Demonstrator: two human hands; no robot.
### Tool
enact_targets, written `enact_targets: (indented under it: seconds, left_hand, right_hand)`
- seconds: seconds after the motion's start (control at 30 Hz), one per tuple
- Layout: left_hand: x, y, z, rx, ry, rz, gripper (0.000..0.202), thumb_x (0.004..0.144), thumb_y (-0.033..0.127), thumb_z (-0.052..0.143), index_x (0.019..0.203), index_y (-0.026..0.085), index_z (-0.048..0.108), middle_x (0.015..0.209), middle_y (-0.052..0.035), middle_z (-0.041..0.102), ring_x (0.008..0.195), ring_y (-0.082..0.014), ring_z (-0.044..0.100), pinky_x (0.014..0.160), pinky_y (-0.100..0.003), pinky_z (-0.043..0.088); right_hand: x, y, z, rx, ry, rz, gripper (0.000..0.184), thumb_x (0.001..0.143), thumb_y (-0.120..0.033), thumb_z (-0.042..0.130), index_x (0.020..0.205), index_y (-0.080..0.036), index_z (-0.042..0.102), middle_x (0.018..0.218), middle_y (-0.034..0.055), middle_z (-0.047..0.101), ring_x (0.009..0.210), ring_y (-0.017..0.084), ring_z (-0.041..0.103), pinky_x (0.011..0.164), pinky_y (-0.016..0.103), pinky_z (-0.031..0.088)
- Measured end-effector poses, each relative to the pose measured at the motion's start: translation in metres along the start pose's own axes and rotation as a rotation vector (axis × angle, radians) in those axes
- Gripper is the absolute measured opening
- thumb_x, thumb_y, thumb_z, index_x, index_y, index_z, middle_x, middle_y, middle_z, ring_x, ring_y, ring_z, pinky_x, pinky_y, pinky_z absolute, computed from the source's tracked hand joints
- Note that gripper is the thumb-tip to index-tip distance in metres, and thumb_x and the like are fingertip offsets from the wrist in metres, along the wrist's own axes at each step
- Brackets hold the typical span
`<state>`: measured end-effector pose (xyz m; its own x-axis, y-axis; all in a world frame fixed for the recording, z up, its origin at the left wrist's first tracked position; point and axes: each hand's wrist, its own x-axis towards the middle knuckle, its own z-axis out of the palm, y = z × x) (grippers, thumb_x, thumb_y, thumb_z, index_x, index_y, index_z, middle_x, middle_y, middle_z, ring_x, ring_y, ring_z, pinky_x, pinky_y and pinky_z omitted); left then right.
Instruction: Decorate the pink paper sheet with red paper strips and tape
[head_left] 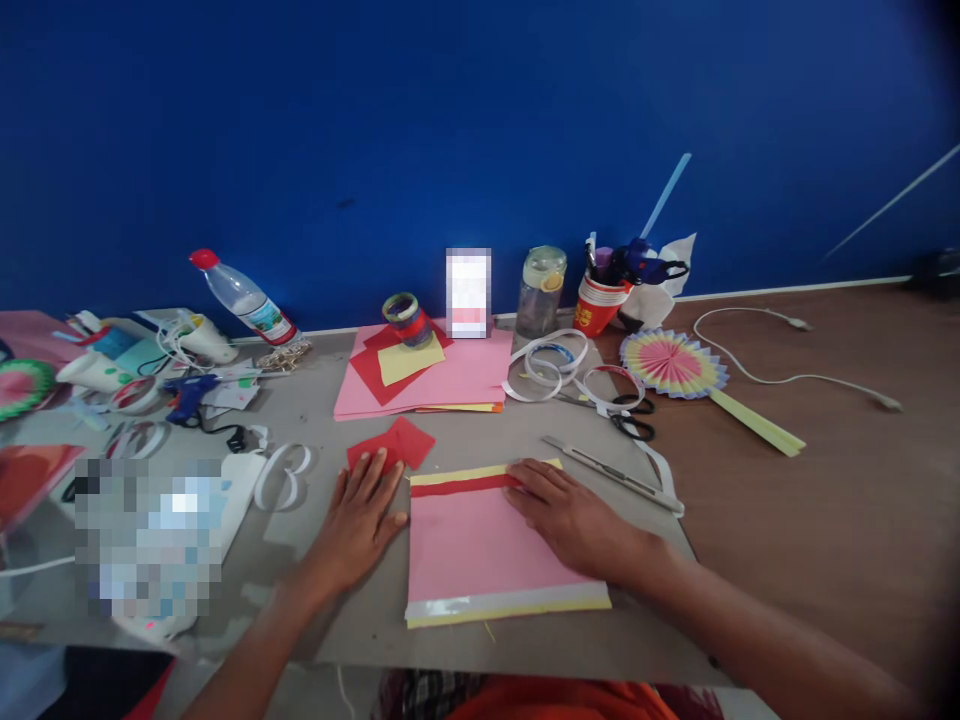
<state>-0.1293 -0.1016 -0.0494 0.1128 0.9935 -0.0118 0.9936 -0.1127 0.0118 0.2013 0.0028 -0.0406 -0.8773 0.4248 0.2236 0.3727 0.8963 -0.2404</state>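
Note:
A pink paper sheet (480, 555) lies on a yellow sheet in front of me, with a red strip (469, 486) along its top edge and a shiny tape strip along its bottom edge. My right hand (574, 525) lies flat on the sheet's upper right, fingers stretched onto the end of the red strip. My left hand (360, 520) rests flat on the grey board (360, 640) just left of the sheet, fingertips touching small red paper squares (396, 443). Both hands hold nothing.
A stack of pink, red and yellow paper (442, 375) lies behind, with tape rolls (555, 362), scissors (630, 415), a metal ruler (611, 472), a paper fan (675, 362), a red cup of pens (600, 300), a jar (540, 290), a bottle (244, 295) and a glue gun (187, 395).

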Motion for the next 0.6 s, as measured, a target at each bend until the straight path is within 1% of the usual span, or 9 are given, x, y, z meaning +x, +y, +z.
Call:
enact_targets:
  seconds: [0.07,0.1,0.17,0.2,0.27,0.33,0.43,0.53,0.6]
  left_hand:
    - [0.017,-0.002,-0.001,-0.005,0.016,-0.042,0.053,0.096,0.045,0.033,0.146,0.025,0.031,0.155,-0.0118,0.025,0.142,-0.0332,0.022,0.109,-0.060,0.024]
    - [0.022,-0.001,-0.001,-0.008,0.046,-0.062,0.054,0.096,0.045,0.031,0.146,0.024,0.030,0.155,-0.0123,0.024,0.142,-0.0336,0.021,0.110,-0.061,0.022]
    - [0.026,0.006,-0.004,-0.023,0.131,-0.067,0.056,0.097,0.045,0.030,0.148,0.023,0.023,0.156,-0.0131,0.019,0.143,-0.0331,0.018,0.111,-0.061,0.018]
    - [0.025,0.012,-0.006,-0.036,0.172,-0.045,0.059,0.097,0.045,0.030,0.150,0.023,0.017,0.157,-0.0132,0.018,0.144,-0.0322,0.016,0.112,-0.059,0.017]
    - [0.022,0.028,-0.010,-0.065,0.191,0.067,0.063,0.096,0.046,0.030,0.151,0.023,0.009,0.157,-0.0130,0.017,0.144,-0.0310,0.015,0.113,-0.056,0.018]
    - [0.019,0.046,-0.016,-0.075,0.146,0.210,0.069,0.094,0.052,0.034,0.151,0.021,0.010,0.157,-0.0130,0.018,0.144,-0.0327,0.013,0.113,-0.054,0.019]
    - [0.019,0.070,-0.019,-0.050,0.067,0.345,0.076,0.090,0.061,0.036,0.150,0.020,0.016,0.156,-0.0132,0.020,0.143,-0.0345,0.015,0.113,-0.055,0.019]
    - [0.021,0.083,-0.014,-0.046,0.009,0.396,0.079,0.088,0.063,0.035,0.150,0.017,0.018,0.155,-0.0140,0.022,0.143,-0.0330,0.017,0.113,-0.053,0.022]
    - [0.021,0.086,-0.009,-0.053,-0.007,0.404,0.079,0.089,0.063,0.036,0.149,0.015,0.018,0.154,-0.0145,0.024,0.143,-0.0313,0.020,0.113,-0.050,0.023]
  right_hand:
    - [0.001,0.005,-0.002,-0.005,0.016,-0.006,0.033,0.090,-0.009,0.045,0.119,-0.011,0.061,0.130,0.0194,0.055,0.125,0.028,0.047,0.102,0.049,0.043]
    - [0.001,0.008,-0.003,-0.005,0.024,-0.007,0.033,0.090,-0.010,0.045,0.119,-0.011,0.061,0.130,0.0192,0.055,0.126,0.029,0.046,0.102,0.049,0.043]
    - [0.001,0.011,-0.002,-0.005,0.041,-0.008,0.033,0.090,-0.010,0.045,0.119,-0.012,0.061,0.130,0.0184,0.055,0.128,0.030,0.045,0.103,0.052,0.042]
    - [0.002,0.012,-0.001,-0.005,0.048,-0.008,0.033,0.090,-0.010,0.045,0.119,-0.013,0.061,0.131,0.0179,0.055,0.129,0.030,0.044,0.103,0.052,0.041]
    - [0.003,0.014,0.001,-0.007,0.060,-0.014,0.034,0.090,-0.009,0.046,0.119,-0.014,0.061,0.132,0.0169,0.056,0.131,0.031,0.042,0.104,0.054,0.040]
    - [0.004,0.014,0.004,-0.014,0.069,-0.016,0.034,0.089,-0.009,0.047,0.119,-0.015,0.062,0.132,0.0162,0.056,0.132,0.030,0.041,0.104,0.054,0.039]
    - [0.006,0.012,0.006,-0.020,0.101,-0.004,0.036,0.088,-0.009,0.047,0.121,-0.015,0.061,0.132,0.0163,0.056,0.132,0.029,0.041,0.105,0.053,0.039]
    - [0.006,0.009,0.004,-0.003,0.134,0.021,0.039,0.089,-0.010,0.045,0.125,-0.012,0.058,0.133,0.0173,0.056,0.131,0.028,0.043,0.105,0.052,0.039]
    - [0.006,0.006,0.001,0.021,0.112,0.022,0.038,0.089,-0.010,0.044,0.125,-0.010,0.057,0.132,0.0185,0.056,0.128,0.026,0.046,0.106,0.048,0.040]
